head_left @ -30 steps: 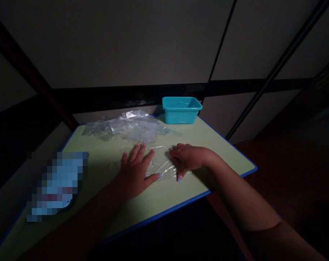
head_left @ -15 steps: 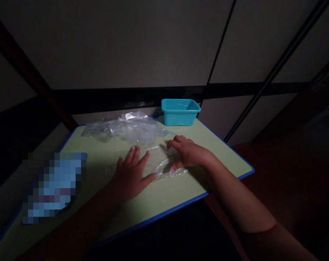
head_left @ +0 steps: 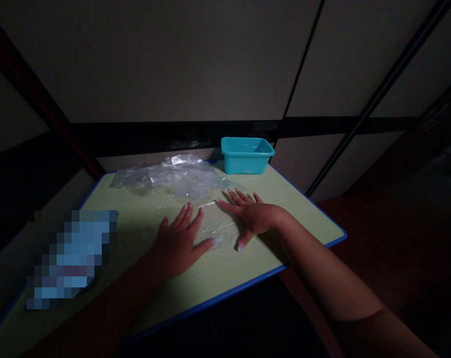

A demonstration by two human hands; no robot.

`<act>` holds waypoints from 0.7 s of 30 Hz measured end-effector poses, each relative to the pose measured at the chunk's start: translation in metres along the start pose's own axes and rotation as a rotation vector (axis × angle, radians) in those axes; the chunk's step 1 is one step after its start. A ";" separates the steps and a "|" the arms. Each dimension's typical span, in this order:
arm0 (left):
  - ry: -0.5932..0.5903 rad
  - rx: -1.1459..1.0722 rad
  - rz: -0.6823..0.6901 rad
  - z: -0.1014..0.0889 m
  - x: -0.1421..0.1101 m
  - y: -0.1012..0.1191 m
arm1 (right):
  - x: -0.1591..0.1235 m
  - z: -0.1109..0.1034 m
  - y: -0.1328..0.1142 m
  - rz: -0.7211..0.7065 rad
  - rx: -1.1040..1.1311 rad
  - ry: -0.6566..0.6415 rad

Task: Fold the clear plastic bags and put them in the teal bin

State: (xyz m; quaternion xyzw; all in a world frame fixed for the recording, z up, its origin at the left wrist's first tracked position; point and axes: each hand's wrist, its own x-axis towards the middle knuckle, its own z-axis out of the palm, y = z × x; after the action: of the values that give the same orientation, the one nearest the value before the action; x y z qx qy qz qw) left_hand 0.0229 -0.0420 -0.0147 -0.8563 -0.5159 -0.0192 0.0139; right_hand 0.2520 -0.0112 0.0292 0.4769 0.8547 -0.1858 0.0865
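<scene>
A flat, clear plastic bag (head_left: pixel 214 226) lies on the pale green tabletop between my hands. My right hand (head_left: pixel 253 216) rests on its right part with the fingers spread wide. My left hand (head_left: pixel 178 241) lies flat beside it, with the thumb tip on the bag's lower left part and the fingers apart. Neither hand grips anything. A crumpled heap of clear plastic film (head_left: pixel 169 176) lies just beyond my left fingertips.
A teal plastic bin (head_left: pixel 245 156) stands at the table's far edge. A pixelated blue object (head_left: pixel 70 258) lies at the left. The green table (head_left: pixel 292 209) has a blue rim, and a dark-striped wall rises behind it.
My right hand has opened from a curled pose to spread fingers and lies flat on the bag. The bag looks smoother, and the view has shifted slightly.
</scene>
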 end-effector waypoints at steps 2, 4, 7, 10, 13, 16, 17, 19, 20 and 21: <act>-0.003 0.000 0.002 0.001 0.000 -0.001 | -0.001 -0.002 0.005 0.023 -0.003 -0.034; 0.006 0.000 0.002 0.002 0.000 -0.002 | -0.001 -0.004 0.009 0.038 -0.008 -0.070; 0.037 -0.007 0.001 0.003 -0.001 -0.002 | -0.001 -0.004 0.008 0.030 0.021 -0.072; 0.078 -0.014 0.002 -0.002 -0.001 0.000 | 0.000 -0.001 -0.002 -0.029 0.074 -0.006; 0.113 -0.003 -0.028 -0.008 -0.001 0.001 | 0.003 0.003 -0.013 -0.070 0.077 0.078; 0.086 -0.001 -0.058 -0.010 0.000 -0.002 | 0.006 0.006 -0.017 -0.068 0.056 0.054; 0.062 -0.008 -0.057 -0.009 0.000 -0.004 | 0.006 0.007 -0.016 -0.058 0.051 0.034; 0.010 -0.029 -0.040 -0.007 -0.001 -0.007 | 0.007 0.007 -0.014 -0.031 0.048 0.012; -0.010 -0.040 -0.031 -0.006 -0.001 -0.008 | 0.006 0.007 -0.012 -0.021 0.048 0.008; -0.026 -0.050 -0.025 -0.005 -0.001 -0.008 | 0.006 0.006 -0.011 -0.014 0.048 0.007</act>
State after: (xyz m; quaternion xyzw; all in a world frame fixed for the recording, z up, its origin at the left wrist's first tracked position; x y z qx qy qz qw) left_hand 0.0149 -0.0392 -0.0094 -0.8502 -0.5258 -0.0212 -0.0147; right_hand 0.2392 -0.0140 0.0239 0.4734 0.8537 -0.2050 0.0708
